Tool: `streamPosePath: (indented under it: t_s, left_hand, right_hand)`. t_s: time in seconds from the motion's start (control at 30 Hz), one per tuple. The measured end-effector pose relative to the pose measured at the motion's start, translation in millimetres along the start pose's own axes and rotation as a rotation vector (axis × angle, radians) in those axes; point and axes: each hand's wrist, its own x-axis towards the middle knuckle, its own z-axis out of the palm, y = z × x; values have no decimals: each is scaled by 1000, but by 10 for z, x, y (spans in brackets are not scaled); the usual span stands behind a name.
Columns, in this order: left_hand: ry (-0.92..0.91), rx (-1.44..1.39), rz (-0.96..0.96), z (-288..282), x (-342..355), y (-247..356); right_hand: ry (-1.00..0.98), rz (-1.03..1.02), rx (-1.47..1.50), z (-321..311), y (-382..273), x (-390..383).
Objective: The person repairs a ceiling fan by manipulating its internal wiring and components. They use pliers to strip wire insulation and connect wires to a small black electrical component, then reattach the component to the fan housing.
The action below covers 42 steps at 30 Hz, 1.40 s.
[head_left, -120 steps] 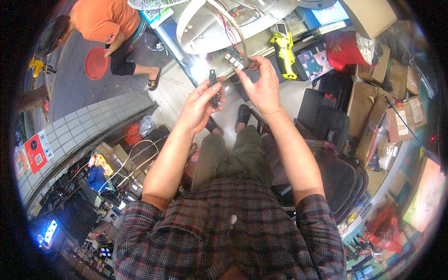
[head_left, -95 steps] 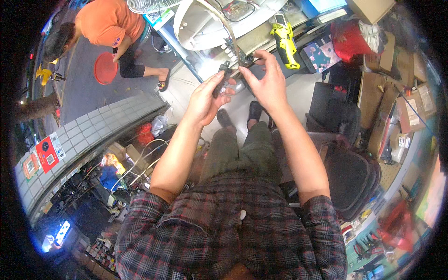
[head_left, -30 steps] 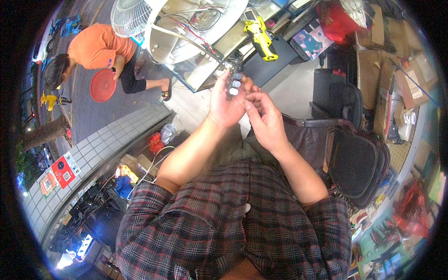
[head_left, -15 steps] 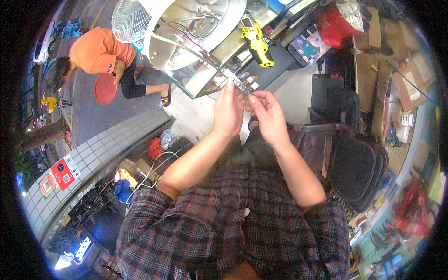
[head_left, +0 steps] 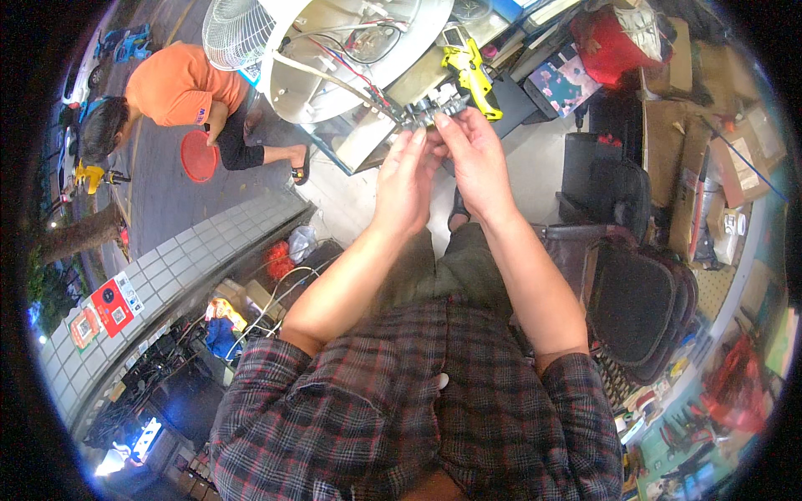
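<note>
Both hands meet in front of me on a small block with a row of dark and whitish parts (head_left: 436, 107), which looks like a push-button switch block. My left hand (head_left: 403, 179) pinches its left end from below, where a cable (head_left: 334, 83) joins it. On its right side my right hand (head_left: 480, 159) grips it with thumb and fingers; some fingertips are hidden. The cable comes out of a white round housing (head_left: 291, 71), its hollow side showing red, blue and black wires. A wire fan grille (head_left: 238, 33) is next to the housing.
A yellow hand-held tool (head_left: 470, 68) lies just beyond my hands on the bench. Farther right are a floral-patterned panel (head_left: 561, 86), a red bag (head_left: 614, 50), cardboard boxes (head_left: 664, 146) and a dark chair (head_left: 639, 296). At left, a person in orange (head_left: 180, 88) bends beside a red round stool (head_left: 199, 156).
Both hands have risen a little with the block, toward the housing. The block has turned from a steep slant to nearly level, and my right hand has moved up along it.
</note>
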Motion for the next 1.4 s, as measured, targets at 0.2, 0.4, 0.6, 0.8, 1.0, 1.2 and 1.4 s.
streamPosePath:
  t_s: [0.2, 0.4, 0.6, 0.8, 1.0, 1.2, 1.4]
  left_hand:
    - [220, 665, 190, -818, -439, 332]
    - [461, 559, 453, -1314, 217, 1052]
    - [217, 336, 320, -1712, 1002, 1421]
    - [-64, 118, -113, -1678, 1368, 1482]
    - [-204, 193, -214, -1491, 1656, 1425]
    - [-240, 277, -208, -1425, 1757, 1428]
    - [-256, 340, -176, -1383, 1715, 1415]
  right_hand:
    - [39, -87, -205, 114, 181, 755]
    - [32, -136, -319, 152, 350, 1265]
    - [27, -144, -147, 340, 392, 1350]
    - [21, -146, -243, 354, 402, 1411]
    - [-12, -115, -296, 294, 407, 1451]
    - [85, -171, -321, 412, 495, 1520]
    - [54, -232, -344, 388, 483, 1565]
